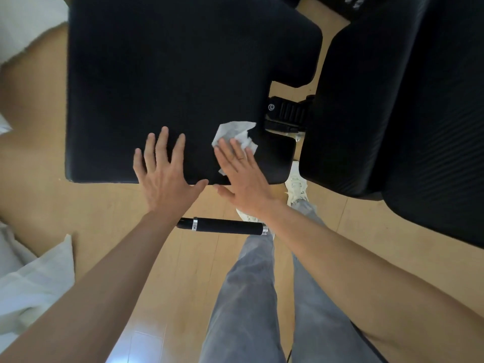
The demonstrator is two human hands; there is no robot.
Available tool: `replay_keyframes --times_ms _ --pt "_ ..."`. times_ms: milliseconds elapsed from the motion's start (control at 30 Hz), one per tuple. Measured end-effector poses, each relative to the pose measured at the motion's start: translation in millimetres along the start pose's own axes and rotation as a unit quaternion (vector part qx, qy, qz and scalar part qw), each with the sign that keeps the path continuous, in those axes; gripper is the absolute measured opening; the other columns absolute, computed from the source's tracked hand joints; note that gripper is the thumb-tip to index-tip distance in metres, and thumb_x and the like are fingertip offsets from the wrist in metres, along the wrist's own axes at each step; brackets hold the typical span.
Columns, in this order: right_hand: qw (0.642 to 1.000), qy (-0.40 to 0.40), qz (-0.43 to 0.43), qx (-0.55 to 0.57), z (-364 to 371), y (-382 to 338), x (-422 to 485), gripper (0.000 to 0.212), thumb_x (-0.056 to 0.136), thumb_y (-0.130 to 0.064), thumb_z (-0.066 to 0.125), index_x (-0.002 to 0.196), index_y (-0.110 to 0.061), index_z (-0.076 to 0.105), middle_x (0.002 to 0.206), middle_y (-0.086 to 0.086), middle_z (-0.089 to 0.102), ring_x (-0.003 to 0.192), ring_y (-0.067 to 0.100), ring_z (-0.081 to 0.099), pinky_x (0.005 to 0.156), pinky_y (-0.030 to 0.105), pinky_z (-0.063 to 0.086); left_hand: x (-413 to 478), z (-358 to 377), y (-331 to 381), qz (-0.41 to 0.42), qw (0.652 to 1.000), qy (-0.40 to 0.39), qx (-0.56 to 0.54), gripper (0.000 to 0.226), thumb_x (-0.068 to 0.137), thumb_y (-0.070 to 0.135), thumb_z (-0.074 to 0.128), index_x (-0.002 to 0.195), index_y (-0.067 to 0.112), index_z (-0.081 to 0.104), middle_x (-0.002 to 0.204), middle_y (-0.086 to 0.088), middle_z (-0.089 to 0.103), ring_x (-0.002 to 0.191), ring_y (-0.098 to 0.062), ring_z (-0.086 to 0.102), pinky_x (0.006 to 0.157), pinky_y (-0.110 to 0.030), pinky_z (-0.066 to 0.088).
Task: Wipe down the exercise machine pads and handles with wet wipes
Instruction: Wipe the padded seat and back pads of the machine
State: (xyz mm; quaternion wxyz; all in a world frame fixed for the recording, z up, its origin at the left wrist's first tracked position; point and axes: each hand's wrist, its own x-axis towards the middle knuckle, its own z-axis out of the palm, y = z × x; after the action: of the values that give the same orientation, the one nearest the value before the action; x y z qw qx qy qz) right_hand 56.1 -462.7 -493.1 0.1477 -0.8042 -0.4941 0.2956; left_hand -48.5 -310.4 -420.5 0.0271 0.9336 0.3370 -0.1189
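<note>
1. Hand state: the left hand (165, 176) lies flat on the seat pad (170, 74), fingers spread, holding nothing. The right hand (243, 179) is also flat, its straight fingers pressing the wet wipe (235, 133) onto the pad.
2. Location: the wipe sits under the right fingers and bunches out beyond the fingertips. The hinge bracket (285, 111) is near, further out past those fingertips. The second pad (406, 100) lies outboard of the right hand.
3. Technique (judgement): keep the palm flat and the pressure even. Smooth out the crumpled wipe so that more of it meets the pad. Work in overlapping strokes from beyond the fingertips back to the edge under the palms, and keep the left hand as a brace.
4. Orientation: the pad runs away from both palms and is cut off at the frame top, so its long axis cannot be confirmed. The crumpled wipe shows no clear axis.
5. The handle (225, 226) lies below both wrists. Its long axis runs crosswise from wrist to wrist, with its end cap under the left wrist. It is apparently not yet wiped.
</note>
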Motion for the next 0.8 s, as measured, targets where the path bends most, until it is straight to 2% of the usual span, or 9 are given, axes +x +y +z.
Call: replay_keyframes --times_ms 67,133,233,333,400,467,533,633,800 --pt "0.998 -0.014 -0.052 -0.033 -0.3 0.0 3.7 0.079 0.104 -0.049 0.041 0.162 -0.017 -0.002 0.17 0.003 -0.008 0.156 0.024 -0.014 0.128 0.047 0.001 4.9 -3.0 -3.5 -0.03 1.0 -0.009 0.0 0.118 0.063 0.067 0.081 0.159 0.028 0.026 0.171 -0.012 0.009 0.157 -0.04 0.004 0.124 -0.062 0.007" --pt "0.997 -0.015 -0.061 -0.045 -7.5 9.8 7.8 0.073 0.105 -0.049 0.036 0.162 -0.022 -0.001 0.171 0.002 -0.007 0.156 0.025 -0.014 0.128 0.047 0.001 6.3 -4.0 -5.0 -0.036 0.999 -0.023 0.007 0.123 0.061 0.071 0.08 0.161 0.031 0.021 0.172 -0.011 0.002 0.157 -0.041 -0.002 0.123 -0.065 0.006" --pt "0.999 0.002 0.022 -0.027 -14.1 29.5 4.1 0.07 0.106 -0.05 0.029 0.163 -0.025 -0.003 0.17 0.004 -0.012 0.155 0.029 -0.016 0.127 0.052 0.006 6.5 -2.6 -2.2 -0.043 0.998 -0.038 0.017 0.125 0.062 0.072 0.081 0.161 0.032 0.017 0.172 -0.011 0.0 0.157 -0.041 -0.004 0.123 -0.067 0.006" --pt "0.989 -0.003 0.145 -0.005 -5.9 31.7 -16.2 0.078 0.105 -0.052 0.028 0.161 -0.018 -0.015 0.167 0.011 -0.022 0.154 0.03 -0.021 0.127 0.05 0.005 8.2 -3.3 2.2 -0.052 0.997 -0.046 0.024 0.125 0.061 0.072 0.082 0.161 0.032 0.018 0.172 -0.011 0.0 0.157 -0.043 -0.003 0.122 -0.068 0.006" --pt "0.981 -0.032 0.19 0.004 3.4 16.5 -32.3 0.084 0.103 -0.056 0.027 0.159 -0.012 -0.019 0.165 0.014 -0.027 0.152 0.031 -0.026 0.127 0.051 0.004 9.1 -3.7 2.7 -0.052 0.997 -0.048 0.025 0.124 0.061 0.072 0.083 0.16 0.032 0.02 0.172 -0.012 0.001 0.156 -0.043 -0.002 0.122 -0.068 0.006" --pt "0.983 -0.066 0.171 0.02 10.4 -5.4 -40.8 0.088 0.102 -0.059 0.026 0.158 -0.01 -0.02 0.164 0.013 -0.031 0.151 0.032 -0.029 0.127 0.051 -0.001 8.9 -3.7 2.2 -0.049 0.997 -0.049 0.022 0.124 0.061 0.072 0.083 0.16 0.032 0.02 0.172 -0.012 0.002 0.156 -0.043 -0.002 0.122 -0.068 0.007" --pt "0.991 -0.08 0.108 0.021 13.6 -20.5 -40.4 0.088 0.102 -0.06 0.027 0.158 -0.013 -0.021 0.164 0.008 -0.032 0.15 0.032 -0.032 0.126 0.051 -0.004 7.8 -3.1 1.0 -0.047 0.998 -0.048 0.018 0.123 0.061 0.073 0.082 0.16 0.032 0.021 0.172 -0.012 0.002 0.156 -0.043 -0.002 0.122 -0.068 0.007" --pt "0.997 -0.066 0.042 0.001 7.1 -15.9 -31.3 0.086 0.104 -0.056 0.034 0.159 -0.019 -0.021 0.167 0.003 -0.026 0.152 0.031 -0.027 0.127 0.052 0.003 8.1 -3.2 -0.1 -0.046 0.997 -0.05 0.022 0.123 0.062 0.073 0.081 0.16 0.031 0.02 0.172 -0.012 0.002 0.157 -0.043 -0.002 0.122 -0.068 0.007" --pt "0.997 -0.042 0.061 -0.039 0.0 4.3 -31.0 0.081 0.105 -0.055 0.03 0.16 -0.018 -0.016 0.168 0.004 -0.023 0.154 0.028 -0.021 0.127 0.05 0.006 7.8 -2.4 -0.7 -0.043 0.997 -0.057 0.029 0.121 0.065 0.076 0.077 0.161 0.031 0.018 0.172 -0.012 -0.001 0.156 -0.043 -0.003 0.122 -0.068 0.006"
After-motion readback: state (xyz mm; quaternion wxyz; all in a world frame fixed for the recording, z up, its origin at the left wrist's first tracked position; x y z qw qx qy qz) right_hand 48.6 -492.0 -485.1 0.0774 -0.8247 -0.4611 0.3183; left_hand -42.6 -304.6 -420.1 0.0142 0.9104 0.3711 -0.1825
